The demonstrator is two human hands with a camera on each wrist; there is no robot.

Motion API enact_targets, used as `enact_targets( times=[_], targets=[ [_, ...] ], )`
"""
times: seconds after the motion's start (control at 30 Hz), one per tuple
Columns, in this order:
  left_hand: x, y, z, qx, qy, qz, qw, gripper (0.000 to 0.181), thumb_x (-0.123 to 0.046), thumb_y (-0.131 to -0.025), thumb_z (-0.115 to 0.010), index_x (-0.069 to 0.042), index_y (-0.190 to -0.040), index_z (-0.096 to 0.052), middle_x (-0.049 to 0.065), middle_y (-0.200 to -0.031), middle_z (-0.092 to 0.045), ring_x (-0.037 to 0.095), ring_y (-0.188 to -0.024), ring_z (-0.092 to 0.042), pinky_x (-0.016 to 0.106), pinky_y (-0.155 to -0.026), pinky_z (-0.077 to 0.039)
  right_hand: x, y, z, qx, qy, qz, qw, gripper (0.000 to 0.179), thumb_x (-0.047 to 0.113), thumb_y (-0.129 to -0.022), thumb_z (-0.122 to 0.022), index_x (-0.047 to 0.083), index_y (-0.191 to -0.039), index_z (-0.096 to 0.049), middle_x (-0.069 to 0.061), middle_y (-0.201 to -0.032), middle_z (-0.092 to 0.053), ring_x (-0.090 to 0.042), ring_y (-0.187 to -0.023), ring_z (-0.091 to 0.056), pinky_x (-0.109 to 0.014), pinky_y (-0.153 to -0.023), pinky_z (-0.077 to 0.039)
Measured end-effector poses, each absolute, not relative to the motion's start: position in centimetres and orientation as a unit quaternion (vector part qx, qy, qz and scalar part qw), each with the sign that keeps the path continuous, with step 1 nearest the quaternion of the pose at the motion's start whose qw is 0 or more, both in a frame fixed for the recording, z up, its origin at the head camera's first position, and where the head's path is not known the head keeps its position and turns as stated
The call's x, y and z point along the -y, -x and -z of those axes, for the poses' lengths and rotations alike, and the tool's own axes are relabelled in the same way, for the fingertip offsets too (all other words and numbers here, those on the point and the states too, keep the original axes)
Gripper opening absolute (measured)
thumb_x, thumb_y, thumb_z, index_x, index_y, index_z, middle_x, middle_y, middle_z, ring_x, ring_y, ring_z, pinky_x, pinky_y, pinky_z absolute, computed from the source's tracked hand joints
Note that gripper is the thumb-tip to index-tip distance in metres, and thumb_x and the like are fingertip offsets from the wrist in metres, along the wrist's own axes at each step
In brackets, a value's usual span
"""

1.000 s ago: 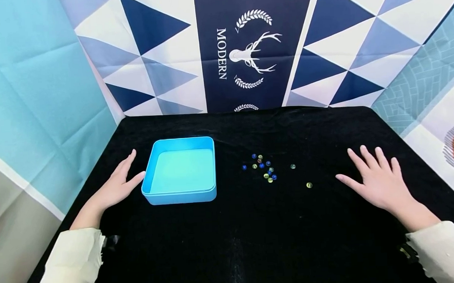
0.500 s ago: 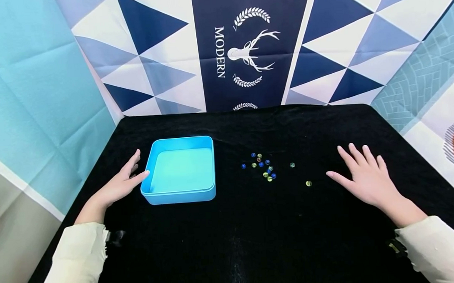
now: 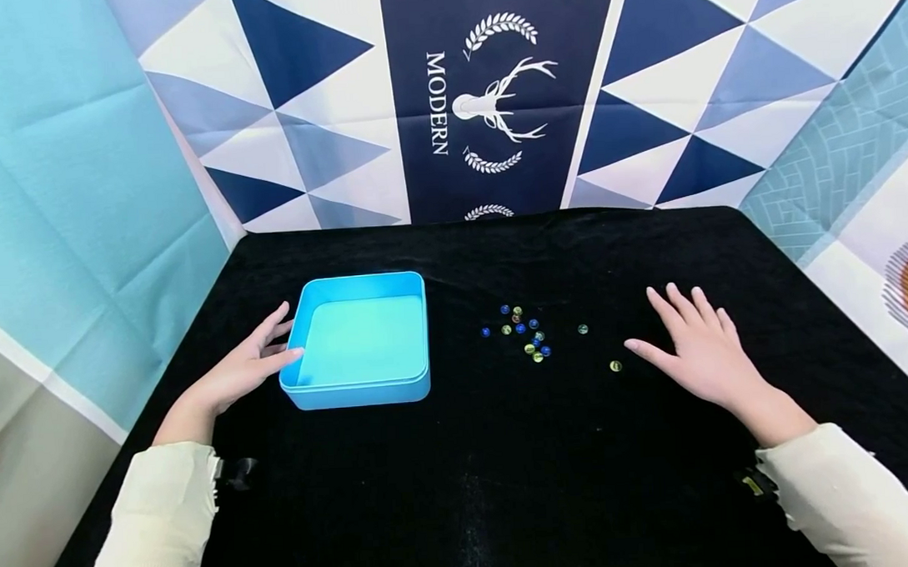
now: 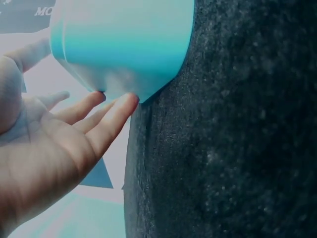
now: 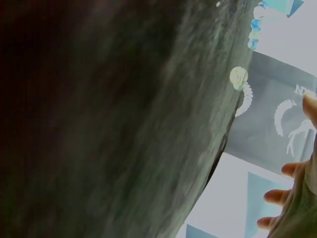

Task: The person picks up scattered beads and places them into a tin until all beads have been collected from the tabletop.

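A square light-blue open box (image 3: 369, 341) sits left of centre on the black cloth. My left hand (image 3: 247, 366) is at its left side, thumb over the rim and the other fingers against the outer wall (image 4: 124, 82); the left wrist view shows two fingertips (image 4: 130, 99) low on that wall. My right hand (image 3: 700, 350) holds nothing; it hovers palm down with fingers spread, right of the marbles. Several blue, yellow-green and clear glass marbles (image 3: 521, 329) lie loosely grouped right of the box. One yellow-green marble (image 3: 615, 366) is apart, nearest the right thumb.
Another single marble (image 3: 583, 329) lies between the group and the right hand. Black cloth (image 3: 461, 483) covers the table. A patterned backdrop (image 3: 328, 104) stands behind the table's far edge, with light-blue fabric (image 3: 83, 205) along the left.
My right hand has moved left towards the marbles. My left hand has shifted right, its thumb going over the box's rim and its fingers coming to the wall. Box and marbles stay put.
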State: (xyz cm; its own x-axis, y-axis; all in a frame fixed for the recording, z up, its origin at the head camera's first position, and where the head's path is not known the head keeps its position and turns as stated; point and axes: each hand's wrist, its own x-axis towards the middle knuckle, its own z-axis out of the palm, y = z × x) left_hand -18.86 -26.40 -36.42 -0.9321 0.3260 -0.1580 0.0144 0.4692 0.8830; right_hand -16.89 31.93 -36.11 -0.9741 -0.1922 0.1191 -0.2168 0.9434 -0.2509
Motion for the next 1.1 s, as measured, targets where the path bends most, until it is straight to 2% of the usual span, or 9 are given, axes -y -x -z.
enact_targets(
  times=[0.5,0.9,1.1],
  targets=[
    [26.6,18.7,36.8,-0.83,-0.093,-0.525,0.166,0.083,-0.024,-0.095,-0.056,-0.016,-0.15,0.005,0.02,-0.152,-0.009,0.045,-0.132,-0.021,0.059,-0.101,-0.027,-30.2,17.1,36.7,0.985,-0.147,-0.077,0.044,0.087,0.064,-0.084,-0.052,0.013,-0.148,-0.025,-0.022,-0.152,-0.012,-0.036,-0.138,0.007,-0.064,-0.103,-0.001],
    [26.9,18.5,36.9,-0.815,-0.09,-0.542,0.183,0.085,-0.024,-0.094,-0.057,-0.015,-0.15,0.005,0.021,-0.152,-0.008,0.043,-0.132,-0.023,0.056,-0.101,-0.029,-29.6,17.1,37.2,0.984,-0.173,-0.049,0.005,0.092,0.068,-0.08,-0.053,0.01,-0.146,-0.028,-0.023,-0.15,-0.015,-0.04,-0.137,0.004,-0.067,-0.1,-0.005],
    [27.0,18.4,36.8,-0.818,-0.087,-0.539,0.181,0.084,-0.025,-0.094,-0.058,-0.014,-0.15,0.004,0.022,-0.152,-0.01,0.042,-0.133,-0.02,0.057,-0.102,-0.028,-29.4,17.2,37.3,0.982,-0.183,-0.056,0.003,0.079,0.058,-0.078,-0.064,0.009,-0.137,-0.043,-0.028,-0.145,-0.024,-0.045,-0.135,-0.008,-0.068,-0.099,-0.012]
  ],
)
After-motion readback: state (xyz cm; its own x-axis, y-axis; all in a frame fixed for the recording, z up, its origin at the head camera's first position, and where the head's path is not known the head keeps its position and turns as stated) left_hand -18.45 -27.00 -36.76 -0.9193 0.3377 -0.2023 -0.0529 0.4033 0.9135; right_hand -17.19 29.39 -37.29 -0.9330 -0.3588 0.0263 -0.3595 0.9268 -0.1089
